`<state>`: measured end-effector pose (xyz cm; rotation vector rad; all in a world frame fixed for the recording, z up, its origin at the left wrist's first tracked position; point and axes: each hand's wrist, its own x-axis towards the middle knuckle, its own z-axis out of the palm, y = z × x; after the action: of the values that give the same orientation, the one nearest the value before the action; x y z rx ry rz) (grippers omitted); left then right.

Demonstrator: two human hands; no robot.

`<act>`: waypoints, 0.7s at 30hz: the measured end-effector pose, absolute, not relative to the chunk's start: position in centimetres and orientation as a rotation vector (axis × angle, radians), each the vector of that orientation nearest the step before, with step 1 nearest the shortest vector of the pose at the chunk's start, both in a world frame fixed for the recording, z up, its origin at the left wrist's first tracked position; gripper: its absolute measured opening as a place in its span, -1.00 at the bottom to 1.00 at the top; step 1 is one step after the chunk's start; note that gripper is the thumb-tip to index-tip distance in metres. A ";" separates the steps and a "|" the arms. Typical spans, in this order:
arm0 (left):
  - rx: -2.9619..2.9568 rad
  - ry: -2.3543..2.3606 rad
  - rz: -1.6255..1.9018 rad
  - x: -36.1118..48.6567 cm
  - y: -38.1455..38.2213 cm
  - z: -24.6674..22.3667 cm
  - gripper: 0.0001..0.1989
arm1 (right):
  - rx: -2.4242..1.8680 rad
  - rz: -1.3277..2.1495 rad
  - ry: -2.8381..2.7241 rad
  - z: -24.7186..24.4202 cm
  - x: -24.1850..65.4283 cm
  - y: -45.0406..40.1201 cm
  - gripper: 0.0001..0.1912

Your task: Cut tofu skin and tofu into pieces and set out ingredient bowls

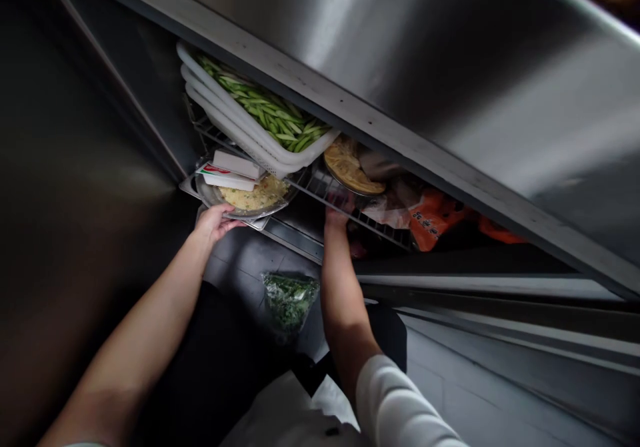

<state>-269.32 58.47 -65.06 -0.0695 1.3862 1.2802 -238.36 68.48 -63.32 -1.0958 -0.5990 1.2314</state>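
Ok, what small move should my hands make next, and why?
Perhaps bring your right hand, which looks to be under the wire shelf, over to steady the round plate from its other side. Your left hand holds its near edge, and white packages rest on top, so one-sided support might let it tip.

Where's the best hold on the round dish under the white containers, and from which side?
Probably the near rim of the dish, from the front, where the left hand is: its edge is reachable there, while the white containers sit farther back.
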 end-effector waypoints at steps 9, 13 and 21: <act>-0.137 1.192 1.299 -262.1 52.2 -66.5 -0.48 | -1.081 1.098 -0.368 -66.8 -238.1 53.3 -0.80; 0.009 1.118 0.989 -255.4 53.9 -68.2 -0.46 | -0.973 1.187 -0.209 -67.1 -236.9 46.3 -0.79; 0.101 1.065 0.684 -253.2 54.7 -70.2 -0.42 | -1.111 1.302 0.112 -68.2 -232.7 31.0 -0.69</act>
<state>-253.20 54.73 -70.16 0.1013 1.0652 0.6841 -232.73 31.01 -68.24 -1.1109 0.1122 1.3016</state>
